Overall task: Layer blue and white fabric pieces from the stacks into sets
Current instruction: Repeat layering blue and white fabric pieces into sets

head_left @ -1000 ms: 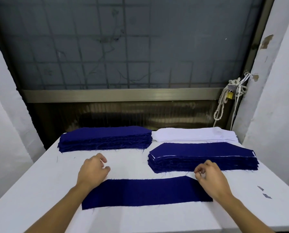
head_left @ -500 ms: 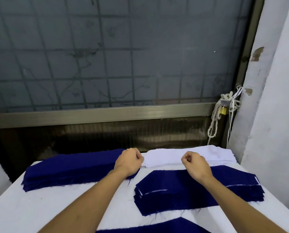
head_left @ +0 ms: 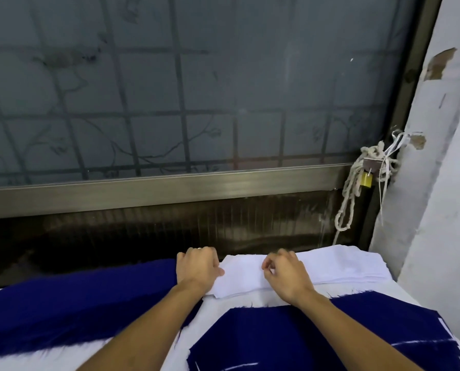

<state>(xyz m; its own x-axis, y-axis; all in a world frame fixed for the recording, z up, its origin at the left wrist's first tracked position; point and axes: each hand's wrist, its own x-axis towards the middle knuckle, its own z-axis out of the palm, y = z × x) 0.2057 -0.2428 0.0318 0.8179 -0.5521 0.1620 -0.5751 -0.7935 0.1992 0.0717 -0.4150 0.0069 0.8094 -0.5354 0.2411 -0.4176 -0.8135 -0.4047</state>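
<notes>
Here both hands, left (head_left: 198,269) and right (head_left: 283,275), reach forward, fingers curled, pinching the white fabric stack's (head_left: 338,266) near-left end.

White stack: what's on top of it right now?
Both hands rest on the white stack: the left hand at its left end, the right hand near the middle. The fabric under the palms is covered; whether a sheet is pinched can't be seen.

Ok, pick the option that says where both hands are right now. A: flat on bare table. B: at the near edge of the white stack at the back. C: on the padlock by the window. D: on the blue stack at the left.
B: the left hand and right hand both sit at the near edge of the white stack, fingers curled at its top sheets.
</notes>
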